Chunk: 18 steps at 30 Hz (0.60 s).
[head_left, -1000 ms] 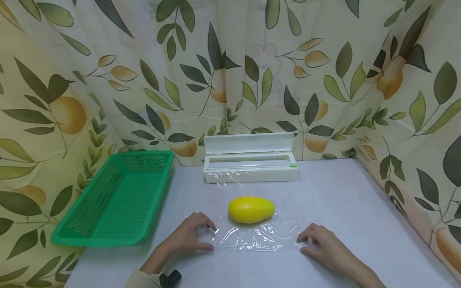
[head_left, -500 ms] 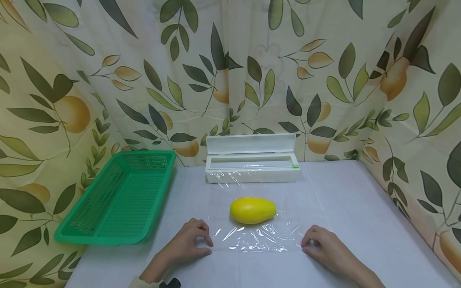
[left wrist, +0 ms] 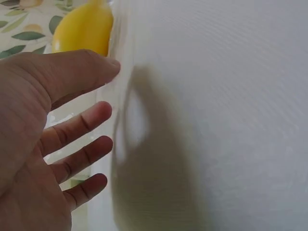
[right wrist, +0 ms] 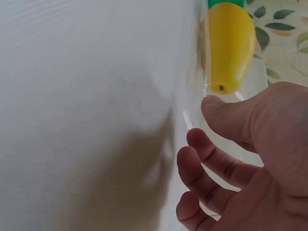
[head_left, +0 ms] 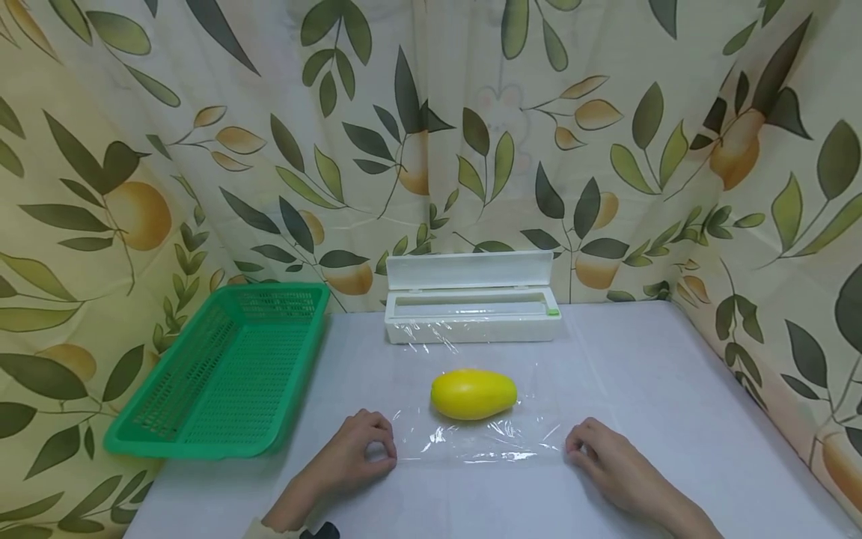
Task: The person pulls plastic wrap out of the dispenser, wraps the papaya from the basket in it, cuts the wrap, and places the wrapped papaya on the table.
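A sheet of clear cling film (head_left: 471,453) runs from a white cling film dispenser (head_left: 471,329) toward the front of the table. On the film lies a smooth yellow oblong fruit (head_left: 474,394); it also shows at the top of both wrist views. My left hand (head_left: 353,448) pinches the film's near left corner between thumb and index finger. At the near right corner, my right hand (head_left: 609,457) pinches the film in the same way. The other fingers of the left hand (left wrist: 53,130) spread loosely, while those of the right hand (right wrist: 260,149) are bent.
A green plastic basket (head_left: 269,442) stands at the left of the white-covered table (head_left: 646,374). The dispenser's lid (head_left: 469,271) is raised at the back, in front of a leaf-and-fruit patterned curtain (head_left: 471,150).
My left thumb and index finger have come together on the film's corner. The near edge of the film has risen slightly. Both hands stay on either side of the fruit, which has not moved.
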Motion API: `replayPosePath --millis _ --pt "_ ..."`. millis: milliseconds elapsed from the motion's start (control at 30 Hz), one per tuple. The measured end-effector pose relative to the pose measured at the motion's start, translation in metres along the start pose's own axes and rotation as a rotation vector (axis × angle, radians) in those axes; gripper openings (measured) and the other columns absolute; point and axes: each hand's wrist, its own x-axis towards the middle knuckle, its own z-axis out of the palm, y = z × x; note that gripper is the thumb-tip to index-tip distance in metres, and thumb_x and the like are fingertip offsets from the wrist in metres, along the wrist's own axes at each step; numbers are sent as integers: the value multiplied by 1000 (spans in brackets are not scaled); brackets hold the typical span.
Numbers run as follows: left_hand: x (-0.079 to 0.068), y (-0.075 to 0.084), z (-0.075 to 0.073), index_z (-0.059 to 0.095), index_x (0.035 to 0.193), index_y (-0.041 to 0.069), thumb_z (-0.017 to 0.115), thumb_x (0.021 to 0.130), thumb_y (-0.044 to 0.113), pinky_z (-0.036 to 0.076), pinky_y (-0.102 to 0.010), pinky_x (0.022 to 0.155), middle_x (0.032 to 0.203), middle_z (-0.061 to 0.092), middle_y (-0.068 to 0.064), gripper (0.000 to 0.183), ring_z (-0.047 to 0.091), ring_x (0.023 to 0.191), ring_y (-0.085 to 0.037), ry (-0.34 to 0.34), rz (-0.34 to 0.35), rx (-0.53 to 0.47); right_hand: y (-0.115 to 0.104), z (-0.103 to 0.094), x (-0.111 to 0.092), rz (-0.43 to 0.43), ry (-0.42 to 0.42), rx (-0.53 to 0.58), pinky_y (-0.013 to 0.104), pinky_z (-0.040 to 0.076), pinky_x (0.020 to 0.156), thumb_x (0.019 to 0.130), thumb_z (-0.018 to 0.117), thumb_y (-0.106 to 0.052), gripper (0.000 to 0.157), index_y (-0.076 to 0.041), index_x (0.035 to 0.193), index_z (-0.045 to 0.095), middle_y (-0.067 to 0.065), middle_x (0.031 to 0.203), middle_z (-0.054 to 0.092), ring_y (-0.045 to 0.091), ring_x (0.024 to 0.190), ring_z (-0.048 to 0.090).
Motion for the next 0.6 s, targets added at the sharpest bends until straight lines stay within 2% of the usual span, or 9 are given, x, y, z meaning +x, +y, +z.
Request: replayPosePath --millis 167,267,433,500,600 --pt "2 5 -8 71 85 25 78 87 13 44 -36 86 99 60 16 14 51 96 -10 27 50 -20 -7 -12 3 -28 84 -32 24 46 64 94 72 -6 20 -21 92 60 -10 92 53 0 74 45" --pt "6 6 -12 69 88 22 76 88 11 48 -35 84 98 62 14 13 56 93 -13 66 96 -37 -11 -17 7 -120 186 -36 22 46 62 90 75 -2 26 -21 93 58 -8 98 55 -2 73 45" --pt "14 5 -17 67 92 19 76 87 4 55 -38 80 94 65 10 18 63 88 -21 128 148 -127 -12 -20 14 -306 333 -39 20 47 63 83 77 8 37 -19 95 55 -8 100 58 -2 77 49" --pt "17 5 -19 66 92 20 76 87 2 55 -36 77 93 65 11 21 63 86 -19 152 141 -148 -12 -22 18 -310 344 -36 20 47 64 84 76 9 36 -18 97 56 -9 100 59 -1 79 50" --pt "23 6 -22 68 93 18 75 88 2 55 -32 75 94 69 9 18 63 85 -14 182 95 -166 -14 -27 24 -216 304 -21 21 48 64 90 74 4 27 -17 99 59 -6 102 67 1 78 52"
